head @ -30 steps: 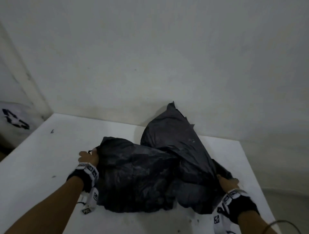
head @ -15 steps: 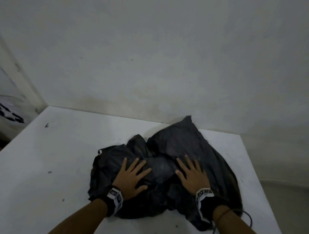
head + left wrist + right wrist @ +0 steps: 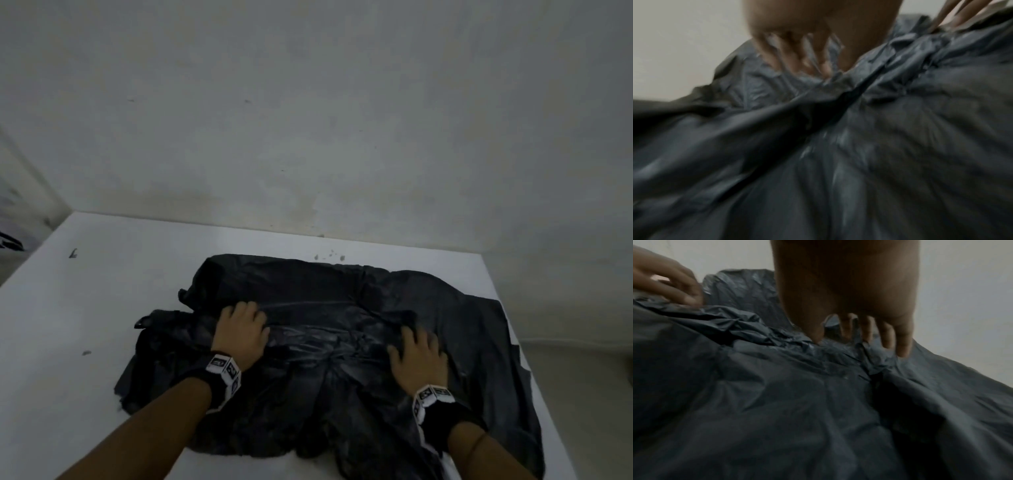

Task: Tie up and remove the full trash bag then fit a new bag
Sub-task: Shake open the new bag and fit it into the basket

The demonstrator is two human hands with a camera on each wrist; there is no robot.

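Note:
A crumpled black trash bag [image 3: 342,301] lies spread out nearly flat on the white table [image 3: 96,308]. My left hand [image 3: 245,318] rests palm down on the bag's left part, its fingertips bent onto the plastic. My right hand [image 3: 411,346] presses the bag's right part the same way. The left wrist view shows my left fingers [image 3: 797,53], blurred, touching wrinkled plastic [image 3: 838,162]. In the right wrist view my right fingers [image 3: 888,334] point down onto the bag [image 3: 797,402], with my left hand [image 3: 674,285] at upper left. Neither hand grips a fold.
The table stands against a plain pale wall [image 3: 308,137]. Its right edge [image 3: 534,377] drops to the floor, and the bag's right side hangs slightly over it. Small dark specks [image 3: 329,256] lie behind the bag. A white object with black markings [image 3: 10,240] shows at far left.
A second ago both hands held the bag's edges with its middle billowing up. They then came down on it, slid apart sideways, and the bag now lies wider and flatter.

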